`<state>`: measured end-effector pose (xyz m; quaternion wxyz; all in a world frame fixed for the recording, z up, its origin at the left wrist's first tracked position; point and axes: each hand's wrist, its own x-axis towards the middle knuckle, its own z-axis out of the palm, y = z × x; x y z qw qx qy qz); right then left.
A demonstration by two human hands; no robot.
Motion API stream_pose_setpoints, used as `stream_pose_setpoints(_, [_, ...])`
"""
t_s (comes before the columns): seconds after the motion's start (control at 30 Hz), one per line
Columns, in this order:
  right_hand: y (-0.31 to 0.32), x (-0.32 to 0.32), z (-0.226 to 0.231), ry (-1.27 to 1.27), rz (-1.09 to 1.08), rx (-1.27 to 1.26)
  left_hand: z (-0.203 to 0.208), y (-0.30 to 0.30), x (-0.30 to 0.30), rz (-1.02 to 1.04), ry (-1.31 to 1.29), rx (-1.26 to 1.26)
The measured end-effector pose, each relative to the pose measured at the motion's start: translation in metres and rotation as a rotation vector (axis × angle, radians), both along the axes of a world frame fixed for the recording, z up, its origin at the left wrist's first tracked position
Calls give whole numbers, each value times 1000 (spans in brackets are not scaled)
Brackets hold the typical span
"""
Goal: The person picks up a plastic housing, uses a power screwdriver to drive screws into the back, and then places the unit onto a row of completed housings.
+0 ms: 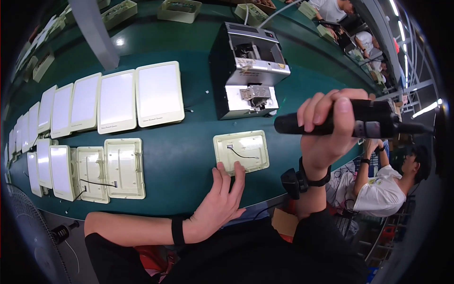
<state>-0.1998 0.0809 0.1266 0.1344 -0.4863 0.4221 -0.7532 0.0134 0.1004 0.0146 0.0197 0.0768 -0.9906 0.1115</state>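
My left hand (221, 201) lies flat on the green table, its fingertips touching the near edge of a cream plastic housing (241, 151) that lies open side up with a thin black wire inside. My right hand (326, 128) is raised to the right of the housing and grips a black electric screwdriver (373, 124), held sideways with its tip pointing left, above the table and clear of the housing. A black band sits on each wrist.
A black and silver screw feeder machine (248, 68) stands just beyond the housing. Rows of cream panels (158, 93) and open housings (124, 168) fill the left of the table (189, 156). Trays (179, 10) line the far edge. Other people sit at the right (383, 184).
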Motion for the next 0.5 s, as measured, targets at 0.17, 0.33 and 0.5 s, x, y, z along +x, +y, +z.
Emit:
stream_pose_setpoints(0.17, [-41, 2, 17, 92, -77, -78, 2, 2, -3, 22, -7, 12])
stream_pose_setpoints(0.33, [-25, -2, 11, 35, -68, 84, 3, 2, -5, 25, -6, 30])
stream_pose_setpoints(0.5, [10, -1, -9, -61, -48, 54, 1, 2, -2, 29, -1, 39])
